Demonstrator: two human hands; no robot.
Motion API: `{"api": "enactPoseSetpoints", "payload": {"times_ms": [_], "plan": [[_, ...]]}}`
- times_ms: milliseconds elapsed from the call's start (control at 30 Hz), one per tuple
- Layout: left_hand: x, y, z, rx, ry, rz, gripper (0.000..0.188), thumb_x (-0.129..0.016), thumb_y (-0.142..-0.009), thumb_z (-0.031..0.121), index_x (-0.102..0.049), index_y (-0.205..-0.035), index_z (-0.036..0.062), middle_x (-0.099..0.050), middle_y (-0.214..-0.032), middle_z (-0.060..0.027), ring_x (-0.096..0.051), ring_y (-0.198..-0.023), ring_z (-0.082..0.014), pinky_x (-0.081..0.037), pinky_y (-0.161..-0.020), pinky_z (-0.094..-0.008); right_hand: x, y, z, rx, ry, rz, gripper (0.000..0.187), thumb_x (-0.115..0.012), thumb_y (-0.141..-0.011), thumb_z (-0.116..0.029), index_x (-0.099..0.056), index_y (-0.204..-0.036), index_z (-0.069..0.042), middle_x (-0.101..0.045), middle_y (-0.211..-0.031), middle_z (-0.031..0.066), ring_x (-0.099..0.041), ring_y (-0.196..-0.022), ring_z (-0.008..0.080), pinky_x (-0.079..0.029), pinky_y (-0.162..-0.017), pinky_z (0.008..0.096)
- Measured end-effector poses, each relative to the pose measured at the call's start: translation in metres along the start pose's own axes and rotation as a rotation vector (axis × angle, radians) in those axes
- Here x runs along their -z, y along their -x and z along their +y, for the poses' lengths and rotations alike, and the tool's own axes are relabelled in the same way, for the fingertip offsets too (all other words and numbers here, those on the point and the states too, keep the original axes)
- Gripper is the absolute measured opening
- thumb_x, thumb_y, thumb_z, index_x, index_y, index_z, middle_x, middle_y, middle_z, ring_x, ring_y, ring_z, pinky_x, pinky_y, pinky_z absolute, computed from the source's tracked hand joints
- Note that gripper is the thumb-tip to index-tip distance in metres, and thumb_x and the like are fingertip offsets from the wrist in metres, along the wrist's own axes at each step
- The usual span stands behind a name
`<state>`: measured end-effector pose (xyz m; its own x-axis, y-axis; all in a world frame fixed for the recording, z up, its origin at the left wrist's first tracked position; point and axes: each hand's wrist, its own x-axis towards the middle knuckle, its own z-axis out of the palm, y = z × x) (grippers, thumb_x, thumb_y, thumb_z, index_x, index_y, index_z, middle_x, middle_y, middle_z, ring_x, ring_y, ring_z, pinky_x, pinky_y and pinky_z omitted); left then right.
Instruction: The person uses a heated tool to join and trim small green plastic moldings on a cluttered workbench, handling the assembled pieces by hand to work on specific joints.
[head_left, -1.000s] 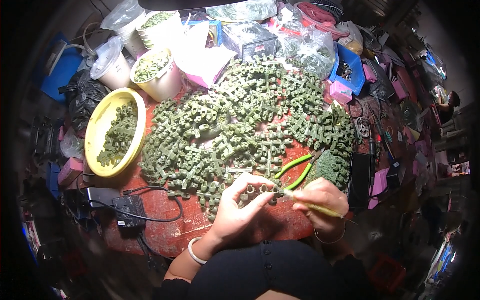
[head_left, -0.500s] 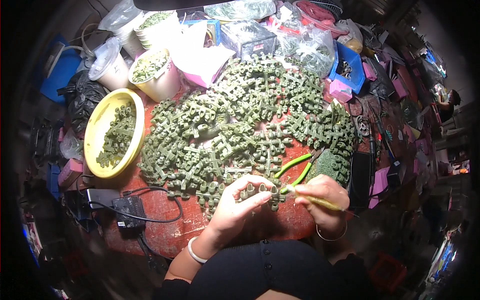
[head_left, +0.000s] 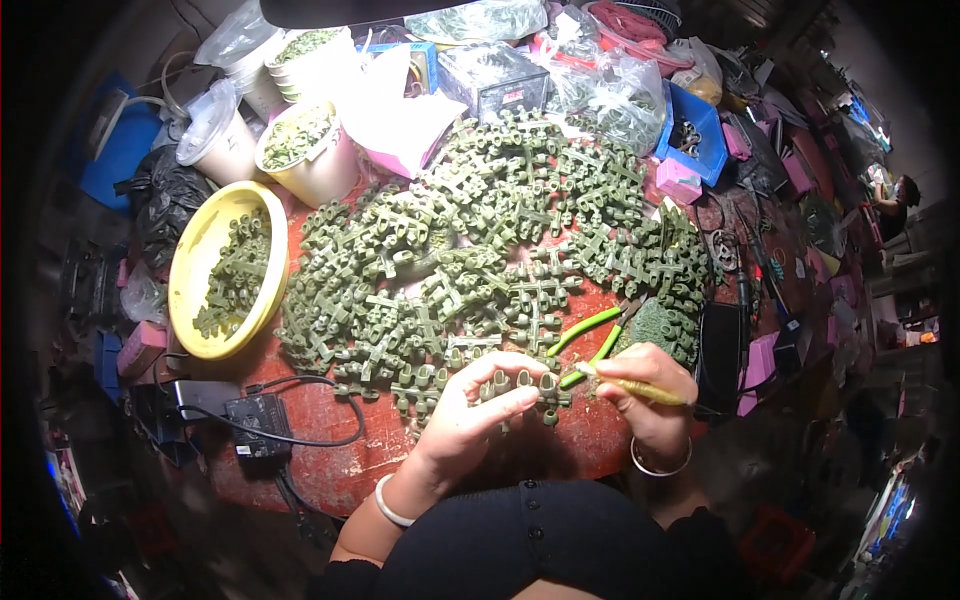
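Note:
Near the table's front edge, my left hand (head_left: 462,428) is closed on a green branched piece (head_left: 526,380) with hollow, cup-like ends standing up in a row. To its right, my right hand (head_left: 655,405) pinches a slim yellowish pen-like tool (head_left: 648,388), its pale tip pointing left toward the piece; a small gap seems to lie between them. Just beyond my hands lies a pair of green-handled pliers (head_left: 586,330), jaws to the upper right. A large heap of similar green branched pieces (head_left: 430,250) spreads over the red table (head_left: 330,460).
A yellow basin (head_left: 183,290) with more green pieces stands at left. Behind are white buckets (head_left: 325,170) of green bits, a blue bin (head_left: 705,115) and plastic bags (head_left: 630,100). A black adapter (head_left: 258,420) with cable lies front left. Another person (head_left: 890,210) is far right.
My right hand has shifted slightly up, and the tool now lies a little more level. My left hand and the piece in it have barely moved.

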<state>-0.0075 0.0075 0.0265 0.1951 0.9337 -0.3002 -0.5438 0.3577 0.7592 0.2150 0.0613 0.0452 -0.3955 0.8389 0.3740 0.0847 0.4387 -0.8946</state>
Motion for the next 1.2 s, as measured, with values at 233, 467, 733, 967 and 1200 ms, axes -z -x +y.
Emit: {"api": "enactPoseSetpoints", "payload": {"times_ms": [233, 467, 733, 967, 1200], "plan": [[-0.001, -0.003, 0.0, -0.014, -0.011, 0.009, 0.028, -0.064, -0.092, 0.006, -0.063, -0.119, 0.0041, -0.06, -0.11, -0.0022, -0.056, -0.088, -0.0074, -0.045, -0.071, -0.0228, -0.014, 0.004, -0.001, -0.099, 0.002, 0.008, 0.028, -0.068, -0.088, 0.003, -0.066, -0.115, 0.002, -0.068, -0.1, 0.0135, -0.066, -0.084, 0.0175, -0.052, -0.076, 0.0272], [-0.002, -0.003, 0.002, 0.05, 0.155, -0.015, 0.041, -0.063, -0.089, 0.013, -0.055, -0.128, 0.0012, -0.061, -0.117, -0.0072, -0.058, -0.094, -0.0131, -0.049, -0.073, -0.0259, -0.033, 0.004, -0.004, -0.28, -0.098, 0.073, 0.026, -0.07, -0.084, 0.006, -0.067, -0.11, 0.003, -0.07, -0.102, 0.0113, -0.066, -0.089, 0.0168, -0.052, -0.081, 0.0275], [0.003, -0.005, 0.0, 0.088, 0.298, -0.142, 0.057, -0.062, -0.089, 0.019, -0.044, -0.139, -0.001, -0.057, -0.127, -0.0125, -0.059, -0.101, -0.0185, -0.053, -0.074, -0.0306, -0.031, 0.006, 0.002, -0.597, -0.592, 0.225, 0.023, -0.065, -0.09, 0.004, -0.064, -0.113, 0.007, -0.07, -0.104, 0.0119, -0.068, -0.087, 0.0137, -0.056, -0.078, 0.0238], [-0.002, -0.002, 0.005, 0.056, 0.257, -0.193, 0.057, -0.059, -0.093, 0.025, -0.042, -0.142, 0.0036, -0.055, -0.131, -0.0102, -0.058, -0.103, -0.0163, -0.054, -0.075, -0.0313, -0.029, 0.004, -0.004, -0.647, -0.591, 0.133, 0.022, -0.064, -0.092, 0.001, -0.065, -0.114, 0.006, -0.07, -0.101, 0.0106, -0.067, -0.084, 0.0125, -0.055, -0.076, 0.0236], [0.004, -0.004, -0.005, 0.049, 0.419, -0.215, 0.051, -0.053, -0.1, 0.031, -0.042, -0.142, 0.0038, -0.054, -0.134, -0.0119, -0.058, -0.101, -0.0171, -0.053, -0.073, -0.0309, -0.029, 0.014, 0.011, -0.259, -0.096, 0.206, 0.023, -0.067, -0.093, -0.007, -0.067, -0.111, 0.007, -0.07, -0.096, 0.0119, -0.067, -0.082, 0.0143, -0.052, -0.075, 0.0237]]}}
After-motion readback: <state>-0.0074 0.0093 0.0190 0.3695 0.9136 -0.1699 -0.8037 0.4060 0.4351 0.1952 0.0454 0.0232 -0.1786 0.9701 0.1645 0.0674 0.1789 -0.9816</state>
